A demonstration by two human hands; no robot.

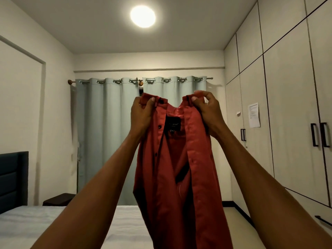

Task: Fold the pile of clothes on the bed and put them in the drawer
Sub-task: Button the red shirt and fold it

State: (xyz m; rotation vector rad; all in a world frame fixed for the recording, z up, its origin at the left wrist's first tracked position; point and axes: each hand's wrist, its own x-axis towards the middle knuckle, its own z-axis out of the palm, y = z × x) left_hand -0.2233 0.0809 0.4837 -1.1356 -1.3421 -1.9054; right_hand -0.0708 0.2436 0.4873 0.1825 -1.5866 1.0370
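Observation:
A red button-up shirt (pixel 172 173) hangs in the air in front of me, its open front and black neck label facing me. My left hand (pixel 142 113) pinches the shirt's top edge on the left side of the collar. My right hand (pixel 206 109) pinches the top edge on the right side. Both arms are stretched up and forward. The shirt's lower part drops out of view at the bottom. The bed (pixel 36 223) with its light sheet lies below and behind the shirt. No pile of clothes shows in this view.
A dark headboard (pixel 12 178) stands at the left and a dark side table (pixel 59 198) beside the bed. Pale curtains (pixel 111 133) hang at the far wall. Tall wardrobe doors with black handles (pixel 321 134) line the right, with a drawer handle (pixel 323 221) low down.

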